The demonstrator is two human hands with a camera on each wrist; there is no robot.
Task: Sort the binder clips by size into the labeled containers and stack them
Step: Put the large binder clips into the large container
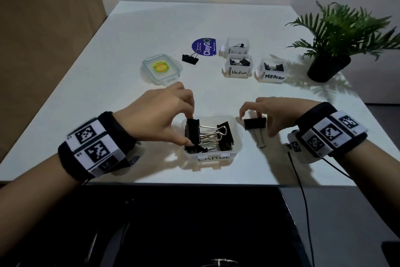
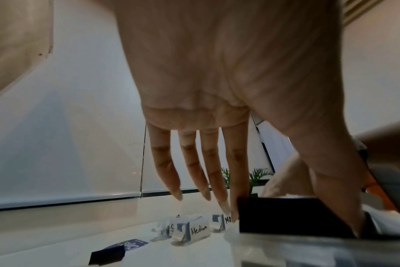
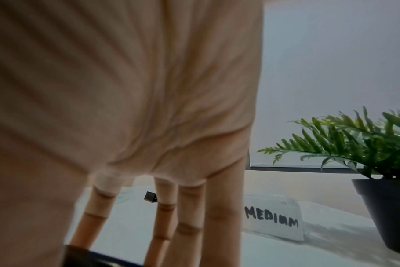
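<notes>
A person's left hand (image 1: 160,113) pinches a large black steel binder clip (image 1: 192,133) by its folded body, thumb low and fingertips on top, seating it at the left end of the clear plastic tub labelled LARGE (image 1: 237,147), which stands at the near edge of the white bench (image 1: 65,119). The tub already holds other large clips, their silver wire handles interlaced. Just right of the tub, the right hand (image 1: 270,113) grasps a second large black binder clip (image 1: 255,123) by its body, fingers curled over the back edge, the wire handles trailing on the bench toward the person.

These clips look small, rigid and light, with smooth painted flanks that could slip; their wire handles swing loose and tend to snag on neighbours, so the boxy body is likely the surest place to hold.

Further back, one black clip (image 1: 190,58) lies loose beside a blue round sticker (image 1: 204,46), near a clear snap-lock lid (image 1: 161,68). Two tubs marked Medium (image 1: 238,72) and MEDIUM (image 1: 273,76) hold smaller clips.
</notes>
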